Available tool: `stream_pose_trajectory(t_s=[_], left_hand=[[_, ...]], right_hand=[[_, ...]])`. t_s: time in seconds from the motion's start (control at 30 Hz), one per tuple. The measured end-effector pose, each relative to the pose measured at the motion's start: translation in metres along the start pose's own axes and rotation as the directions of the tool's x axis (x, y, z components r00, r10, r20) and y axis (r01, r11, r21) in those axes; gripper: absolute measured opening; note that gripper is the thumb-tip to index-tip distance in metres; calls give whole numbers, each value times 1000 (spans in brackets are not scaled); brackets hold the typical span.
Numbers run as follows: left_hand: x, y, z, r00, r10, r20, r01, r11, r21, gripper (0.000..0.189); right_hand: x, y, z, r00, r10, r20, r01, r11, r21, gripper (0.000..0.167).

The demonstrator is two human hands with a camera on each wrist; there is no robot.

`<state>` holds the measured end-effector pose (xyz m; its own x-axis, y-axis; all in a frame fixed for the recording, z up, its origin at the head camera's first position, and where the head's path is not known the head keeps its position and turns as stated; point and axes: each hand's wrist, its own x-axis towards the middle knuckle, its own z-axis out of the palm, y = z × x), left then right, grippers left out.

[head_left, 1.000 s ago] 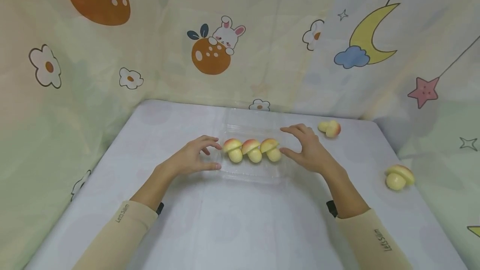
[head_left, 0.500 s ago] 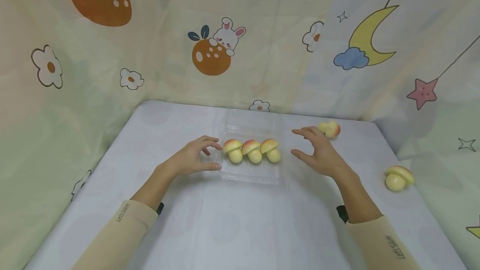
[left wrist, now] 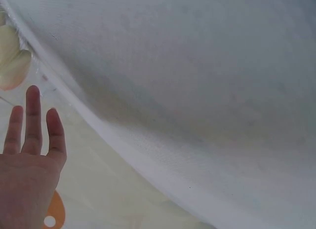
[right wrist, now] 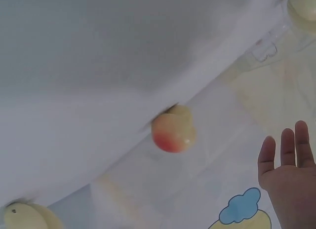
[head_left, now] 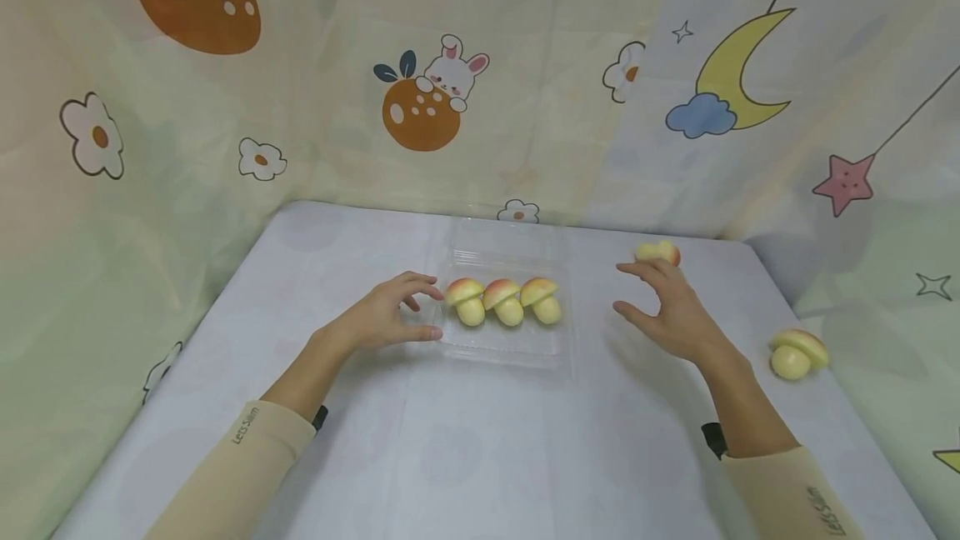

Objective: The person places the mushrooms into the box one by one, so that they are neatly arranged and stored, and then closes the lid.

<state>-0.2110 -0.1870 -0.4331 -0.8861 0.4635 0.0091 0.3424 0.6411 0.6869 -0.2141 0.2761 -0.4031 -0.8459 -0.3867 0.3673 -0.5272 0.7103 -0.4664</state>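
A clear plastic clamshell box (head_left: pixel 502 348) lies with its lid raised at the back. Inside, a row of three toy mushrooms (head_left: pixel 508 311), pale yellow with reddish caps, stands side by side. My left hand (head_left: pixel 378 311) is at the box's left edge, fingers loosely bent and thumb apart, holding nothing. To the right of the box, my right hand (head_left: pixel 671 311) hovers over the table with thumb and fingers spread, gripping nothing. Just beyond its fingers lies another mushroom (head_left: pixel 660 252) on its side, partly covered by the hand in the head view; the right wrist view shows its red-tinted cap (right wrist: pixel 170 133).
One more mushroom (head_left: pixel 798 355) sits near the right edge of the white-covered table (head_left: pixel 480 448). A printed curtain (head_left: pixel 555 90) with bunnies, flowers and a moon hangs behind and around the table.
My right hand has moved away from the box to the right, up to the mushroom at the back right. The left hand, the box and the mushrooms have stayed put.
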Motion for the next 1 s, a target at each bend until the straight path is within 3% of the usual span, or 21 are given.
stream_pose_trajectory(t_s=[0.47,0.8,1.0], left_hand=[[0,0,0,1000,-8,1,8,1000,2,61],[0,-1,1,1000,-11,3,11,1000,-4,61],[1,-1,1,1000,-6,-1,6,1000,-2,60]], right_hand=[[-19,29,-10,989,-91,-118,84,995,-59,58],[-40,45,-24,996,20,-93,-27,996,-82,52],[-51,58,-35,993,38,-111,-49,994,-98,52]])
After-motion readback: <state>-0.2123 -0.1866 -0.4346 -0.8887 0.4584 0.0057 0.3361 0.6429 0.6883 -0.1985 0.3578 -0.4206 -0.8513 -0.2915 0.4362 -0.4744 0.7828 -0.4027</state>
